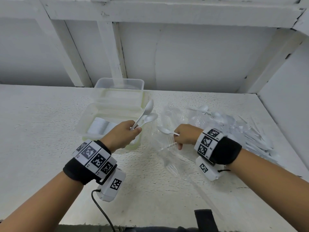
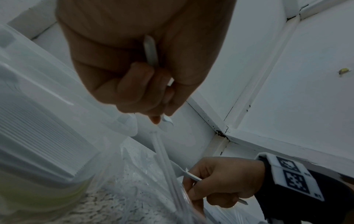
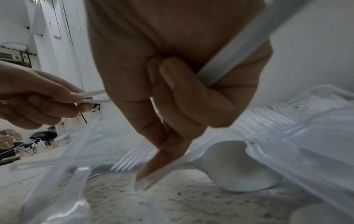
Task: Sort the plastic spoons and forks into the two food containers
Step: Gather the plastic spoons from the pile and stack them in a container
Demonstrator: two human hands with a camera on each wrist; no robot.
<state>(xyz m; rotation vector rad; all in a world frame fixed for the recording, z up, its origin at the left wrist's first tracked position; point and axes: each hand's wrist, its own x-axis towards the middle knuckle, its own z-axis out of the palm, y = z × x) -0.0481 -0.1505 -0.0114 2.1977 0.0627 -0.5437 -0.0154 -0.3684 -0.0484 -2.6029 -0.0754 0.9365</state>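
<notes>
Two white spoons [image 1: 147,114] are gripped by their handles in the curled fingers of the left hand [image 1: 122,133], held over the near container [image 1: 83,121], in which a ribbed white stack, probably cutlery, is seen; the far container [image 1: 119,83] appears empty. One more spoon [image 1: 164,130] is pinched by its handle in the right hand [image 1: 185,135], above clear forks [image 1: 170,144] on the surface [image 1: 33,131]. The pieces are judged light, thin and slippery, best taken at the handle.

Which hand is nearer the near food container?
Left. The left hand, holding two spoons, hovers at the near food container's right edge; the right hand is apart, over the loose cutlery.
</notes>
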